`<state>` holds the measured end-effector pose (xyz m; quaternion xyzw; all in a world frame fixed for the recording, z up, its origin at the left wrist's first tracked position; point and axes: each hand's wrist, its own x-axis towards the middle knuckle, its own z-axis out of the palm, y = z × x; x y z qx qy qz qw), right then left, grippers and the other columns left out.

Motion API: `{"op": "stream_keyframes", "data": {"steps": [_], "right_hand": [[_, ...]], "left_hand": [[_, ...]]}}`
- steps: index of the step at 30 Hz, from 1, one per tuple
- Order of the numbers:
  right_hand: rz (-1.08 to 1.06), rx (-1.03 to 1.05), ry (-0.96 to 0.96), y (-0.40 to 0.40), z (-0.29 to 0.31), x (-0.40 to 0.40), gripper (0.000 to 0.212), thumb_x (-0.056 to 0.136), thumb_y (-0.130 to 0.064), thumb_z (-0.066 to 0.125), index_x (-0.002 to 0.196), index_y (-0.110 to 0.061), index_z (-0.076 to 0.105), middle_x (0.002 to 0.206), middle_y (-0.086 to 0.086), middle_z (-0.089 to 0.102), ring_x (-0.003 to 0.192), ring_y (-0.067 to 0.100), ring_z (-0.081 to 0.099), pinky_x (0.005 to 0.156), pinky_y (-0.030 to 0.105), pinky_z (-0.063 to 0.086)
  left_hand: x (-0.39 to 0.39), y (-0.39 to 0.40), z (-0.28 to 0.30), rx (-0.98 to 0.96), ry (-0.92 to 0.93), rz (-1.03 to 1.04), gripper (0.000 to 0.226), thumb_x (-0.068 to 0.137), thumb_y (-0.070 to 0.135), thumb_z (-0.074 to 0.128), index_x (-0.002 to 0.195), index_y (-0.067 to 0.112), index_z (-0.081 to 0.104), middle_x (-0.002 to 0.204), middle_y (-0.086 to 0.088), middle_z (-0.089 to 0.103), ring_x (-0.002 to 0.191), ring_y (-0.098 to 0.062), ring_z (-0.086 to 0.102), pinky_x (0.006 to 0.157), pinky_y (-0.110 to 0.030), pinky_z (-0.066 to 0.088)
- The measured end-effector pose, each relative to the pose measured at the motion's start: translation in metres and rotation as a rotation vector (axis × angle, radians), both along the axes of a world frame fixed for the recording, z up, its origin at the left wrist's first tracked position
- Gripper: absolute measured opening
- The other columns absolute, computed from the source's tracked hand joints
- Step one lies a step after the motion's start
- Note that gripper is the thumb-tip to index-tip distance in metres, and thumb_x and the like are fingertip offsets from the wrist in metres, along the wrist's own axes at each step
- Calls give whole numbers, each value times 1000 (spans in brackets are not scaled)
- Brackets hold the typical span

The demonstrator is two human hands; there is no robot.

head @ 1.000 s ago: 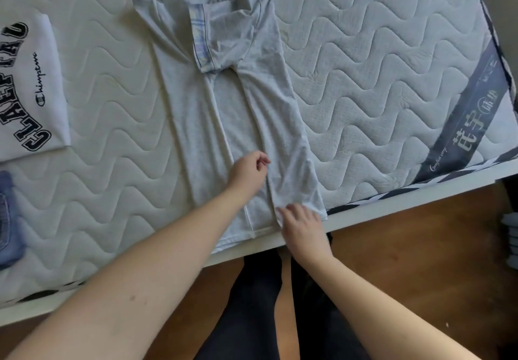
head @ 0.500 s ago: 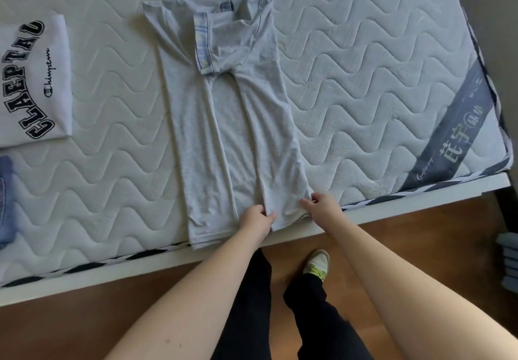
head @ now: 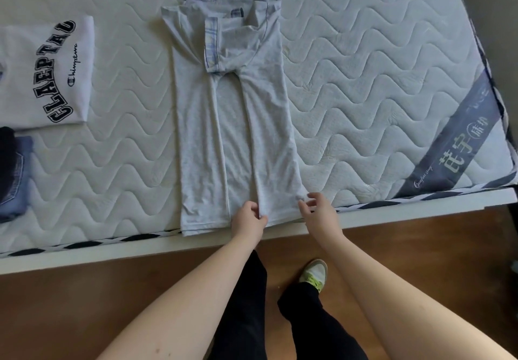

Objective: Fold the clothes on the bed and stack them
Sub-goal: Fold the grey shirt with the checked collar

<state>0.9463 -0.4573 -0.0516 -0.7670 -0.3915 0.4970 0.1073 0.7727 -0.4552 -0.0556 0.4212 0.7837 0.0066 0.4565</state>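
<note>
A light grey polo shirt with a plaid collar lies lengthwise on the white quilted mattress. Both its sides are folded inward into a long strip, and its hem reaches the near mattress edge. My left hand pinches the hem at the inner edge of the right folded panel. My right hand hovers at the hem's right corner, fingers spread and loosely bent, with its fingertips just at the cloth.
A folded white shirt with dark lettering lies at the left. Below it sit folded blue jeans under a dark garment. The bed frame edge runs along the front, above a brown wooden floor.
Both hands slid down the shirt to its hem. My left hand went from pressing the middle to pinching the hem. My right hand's fingers loosened at the corner.
</note>
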Motion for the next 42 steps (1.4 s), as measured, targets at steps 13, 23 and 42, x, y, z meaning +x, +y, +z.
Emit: {"op": "stream_keyframes", "data": {"steps": [13, 23, 42], "right_hand": [[17, -90, -204, -1, -1, 2, 31, 93, -41, 60, 112, -17, 55, 103, 0, 63, 84, 18, 55, 63, 32, 40], [0, 66, -233, 61, 14, -32, 28, 97, -39, 50, 119, -22, 54, 113, -5, 58, 88, 13, 56, 67, 32, 44], [43, 291, -23, 349, 18, -8, 30, 95, -30, 58, 125, -26, 58, 106, -7, 64, 92, 11, 60, 75, 27, 44]], "left_hand": [[-11, -2, 0, -84, 123, -89, 21, 92, 29, 62, 74, 22, 53, 73, 5, 59, 63, -12, 54, 50, -25, 38], [-48, 65, 19, 125, -18, -177, 21, 97, 30, 48, 84, 17, 57, 78, -2, 62, 76, -26, 61, 67, -35, 51], [-28, 433, 45, 547, -65, -265, 24, 94, 26, 55, 116, 15, 56, 102, 3, 63, 98, -22, 62, 86, -36, 51]]}}
